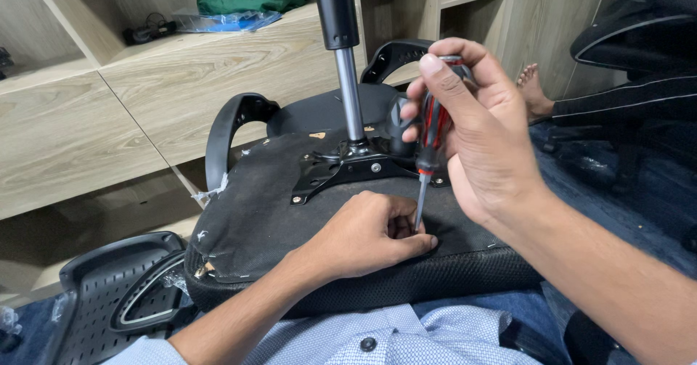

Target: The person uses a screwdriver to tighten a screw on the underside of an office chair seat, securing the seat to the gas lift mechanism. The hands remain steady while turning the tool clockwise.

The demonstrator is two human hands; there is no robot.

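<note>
Across the lap, from the head camera, an upturned office chair seat (276, 212) fills the middle, its near edge against the light blue shirt (406, 336). Wooden shelving (181, 82) crowds close on the left; a black armrest part (116, 292) lies at lower left. Left hand (363, 238) rests knuckles-up on the black underside, fingers pinched narrow around the tool's tip. Right hand (472, 125) is raised, closed around the red-and-black screwdriver (430, 140), thumb on top. Shaft stands nearly upright, tip on the seat near its front edge. Gas lift column (347, 67) rises from the metal plate (348, 165).
</note>
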